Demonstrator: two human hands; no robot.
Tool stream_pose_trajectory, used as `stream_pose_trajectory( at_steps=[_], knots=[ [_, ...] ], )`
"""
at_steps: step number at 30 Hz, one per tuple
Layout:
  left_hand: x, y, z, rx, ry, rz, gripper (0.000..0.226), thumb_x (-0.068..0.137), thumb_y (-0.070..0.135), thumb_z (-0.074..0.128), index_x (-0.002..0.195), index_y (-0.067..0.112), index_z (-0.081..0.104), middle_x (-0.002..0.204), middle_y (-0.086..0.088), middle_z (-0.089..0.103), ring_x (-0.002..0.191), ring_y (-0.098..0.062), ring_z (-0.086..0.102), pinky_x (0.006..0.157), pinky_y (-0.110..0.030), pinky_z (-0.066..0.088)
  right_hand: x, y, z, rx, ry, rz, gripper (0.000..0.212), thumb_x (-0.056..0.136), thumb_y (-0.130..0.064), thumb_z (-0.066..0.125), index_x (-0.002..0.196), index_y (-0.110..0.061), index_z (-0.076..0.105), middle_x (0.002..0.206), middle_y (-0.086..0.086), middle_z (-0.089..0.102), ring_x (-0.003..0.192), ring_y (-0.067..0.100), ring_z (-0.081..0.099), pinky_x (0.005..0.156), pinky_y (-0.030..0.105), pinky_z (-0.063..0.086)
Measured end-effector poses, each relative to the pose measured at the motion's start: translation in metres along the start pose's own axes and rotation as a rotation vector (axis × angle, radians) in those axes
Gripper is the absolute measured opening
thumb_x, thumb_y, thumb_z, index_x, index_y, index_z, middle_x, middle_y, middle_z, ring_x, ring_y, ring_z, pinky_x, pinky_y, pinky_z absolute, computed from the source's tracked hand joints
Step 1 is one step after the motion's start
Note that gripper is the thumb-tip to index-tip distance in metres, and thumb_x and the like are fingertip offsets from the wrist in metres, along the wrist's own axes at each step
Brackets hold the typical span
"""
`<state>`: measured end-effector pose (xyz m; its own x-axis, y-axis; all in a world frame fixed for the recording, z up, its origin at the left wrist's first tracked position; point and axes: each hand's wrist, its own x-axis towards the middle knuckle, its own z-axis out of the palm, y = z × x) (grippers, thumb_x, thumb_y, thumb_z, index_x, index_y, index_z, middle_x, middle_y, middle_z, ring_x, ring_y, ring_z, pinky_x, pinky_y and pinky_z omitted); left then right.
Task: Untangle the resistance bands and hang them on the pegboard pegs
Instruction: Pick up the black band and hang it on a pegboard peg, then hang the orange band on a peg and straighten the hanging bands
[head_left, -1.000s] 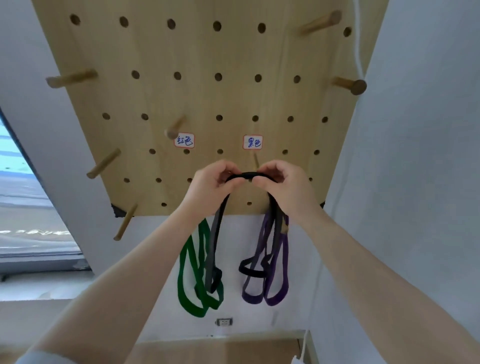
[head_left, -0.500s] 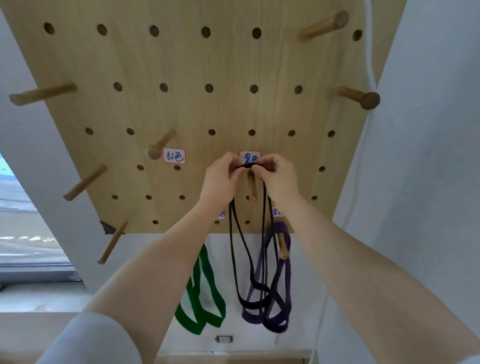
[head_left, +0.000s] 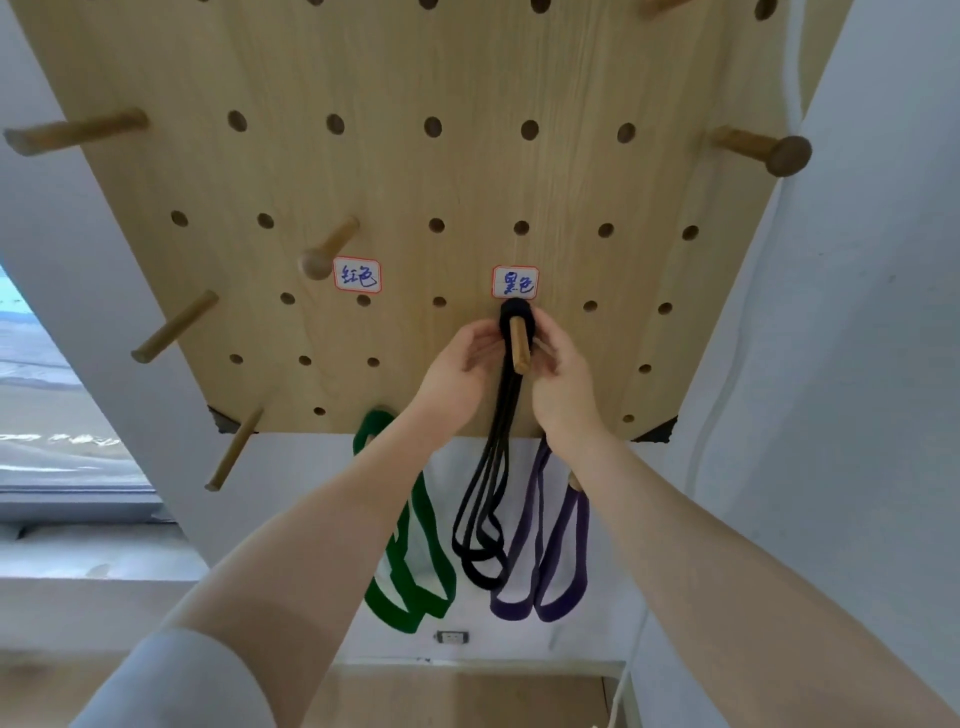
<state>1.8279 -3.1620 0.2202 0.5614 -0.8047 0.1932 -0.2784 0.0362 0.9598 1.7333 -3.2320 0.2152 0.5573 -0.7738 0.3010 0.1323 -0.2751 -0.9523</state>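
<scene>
A thin black resistance band (head_left: 480, 519) is looped over a short wooden peg (head_left: 519, 345) under a handwritten label on the wooden pegboard (head_left: 467, 171). My left hand (head_left: 457, 371) and my right hand (head_left: 563, 382) flank that peg, fingers curled on the black band just below it. The band's loops hang down between my forearms. A green band (head_left: 410, 571) hangs from the board's lower edge on the left. A purple band (head_left: 550, 571) hangs on the right from a peg partly hidden by my right wrist.
Bare wooden pegs stick out at the left (head_left: 78, 132), lower left (head_left: 174, 327), bottom left (head_left: 234, 452), centre left (head_left: 327, 249) and right (head_left: 761, 150). A second label (head_left: 357, 274) marks the centre-left peg. White walls flank the board; a window lies at the left.
Both hands lifted the black band from below the labelled peg and slipped its top over it. The band now hangs from the peg, and the camera has moved closer.
</scene>
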Motion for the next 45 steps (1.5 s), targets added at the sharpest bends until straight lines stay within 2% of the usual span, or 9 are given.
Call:
stream_pose_trajectory(
  at_steps=[2, 6, 10, 12, 16, 27, 35, 38, 45],
  knots=[
    [-0.006, 0.001, -0.006, 0.067, -0.106, -0.007, 0.054, 0.092, -0.007, 0.039, 0.14, 0.018, 0.038, 0.139, 0.001, 0.048, 0.125, -0.008, 0.046, 0.11, -0.027, 0.032, -0.006, 0.001, 0.004, -0.017, -0.066, 0.017, 0.06, 0.095, 0.008, 0.035, 0.146, -0.022, 0.029, 0.14, -0.011, 0.039, 0.119, -0.006, 0.039, 0.092, -0.001, 0.033],
    [-0.03, 0.003, -0.025, 0.319, -0.162, 0.018, 0.06, 0.095, 0.012, 0.047, 0.147, 0.028, 0.021, 0.152, 0.007, 0.028, 0.138, -0.011, 0.028, 0.111, -0.023, 0.02, -0.024, 0.0, 0.017, -0.19, 0.017, -0.004, 0.069, 0.091, 0.007, 0.042, 0.149, -0.021, 0.016, 0.149, -0.008, 0.025, 0.136, 0.005, 0.023, 0.114, 0.024, 0.017],
    [-0.078, -0.033, -0.069, 0.273, -0.094, -0.098, 0.048, 0.095, 0.019, 0.048, 0.141, 0.026, 0.035, 0.127, 0.004, 0.053, 0.103, -0.01, 0.054, 0.086, -0.021, 0.042, -0.078, 0.02, 0.043, -0.368, 0.346, 0.166, 0.043, 0.093, -0.003, 0.045, 0.134, -0.017, 0.041, 0.133, 0.001, 0.046, 0.114, 0.012, 0.048, 0.088, 0.021, 0.042],
    [-0.104, -0.068, -0.097, 0.317, -0.112, -0.193, 0.038, 0.095, 0.018, 0.047, 0.133, 0.024, 0.044, 0.115, 0.001, 0.058, 0.081, -0.009, 0.054, 0.069, -0.018, 0.043, -0.104, 0.041, 0.067, -0.341, 0.2, 0.259, 0.026, 0.095, -0.008, 0.044, 0.118, -0.016, 0.054, 0.114, -0.001, 0.055, 0.105, 0.015, 0.054, 0.088, 0.028, 0.045],
    [-0.165, -0.147, -0.147, 0.439, -0.203, -0.379, 0.036, 0.094, 0.015, 0.047, 0.13, 0.019, 0.049, 0.126, -0.004, 0.058, 0.103, -0.02, 0.06, 0.079, -0.022, 0.044, -0.15, 0.085, 0.122, -0.386, -0.246, 0.454, 0.019, 0.097, -0.012, 0.042, 0.092, -0.022, 0.057, 0.095, -0.002, 0.059, 0.084, 0.013, 0.056, 0.074, 0.025, 0.043],
    [-0.312, -0.361, -0.201, 0.321, 0.083, -0.917, 0.031, 0.088, 0.002, 0.047, 0.116, 0.005, 0.06, 0.112, -0.016, 0.065, 0.108, -0.028, 0.059, 0.086, -0.027, 0.043, -0.249, 0.273, 0.235, -0.701, -0.992, 0.693, 0.018, 0.093, -0.013, 0.047, 0.083, -0.025, 0.056, 0.091, 0.002, 0.064, 0.086, 0.025, 0.063, 0.078, 0.034, 0.049],
    [-0.4, -0.584, -0.151, 0.267, 0.178, -1.121, 0.033, 0.087, 0.0, 0.047, 0.118, 0.001, 0.058, 0.122, -0.016, 0.06, 0.114, -0.03, 0.054, 0.099, -0.035, 0.041, -0.334, 0.502, 0.274, -0.835, -1.166, 0.676, 0.016, 0.091, -0.008, 0.049, 0.098, -0.009, 0.064, 0.09, 0.005, 0.06, 0.075, 0.018, 0.054, 0.07, 0.024, 0.041],
    [-0.431, -0.678, -0.125, 0.29, 0.18, -1.173, 0.034, 0.09, 0.003, 0.046, 0.122, 0.003, 0.055, 0.124, -0.013, 0.059, 0.114, -0.028, 0.054, 0.092, -0.027, 0.039, -0.383, 0.602, 0.279, -0.858, -1.19, 0.691, 0.017, 0.09, -0.01, 0.05, 0.098, -0.011, 0.064, 0.102, 0.009, 0.066, 0.095, 0.026, 0.059, 0.086, 0.031, 0.045],
    [-0.497, -0.866, -0.079, 0.405, 0.187, -1.293, 0.036, 0.094, 0.021, 0.046, 0.129, 0.01, 0.046, 0.125, -0.014, 0.055, 0.114, -0.031, 0.051, 0.09, -0.038, 0.043, -0.482, 0.784, 0.3, -0.971, -1.314, 0.569, 0.024, 0.09, -0.017, 0.047, 0.11, -0.013, 0.06, 0.115, 0.01, 0.059, 0.107, 0.027, 0.055, 0.089, 0.033, 0.044]
  ],
)
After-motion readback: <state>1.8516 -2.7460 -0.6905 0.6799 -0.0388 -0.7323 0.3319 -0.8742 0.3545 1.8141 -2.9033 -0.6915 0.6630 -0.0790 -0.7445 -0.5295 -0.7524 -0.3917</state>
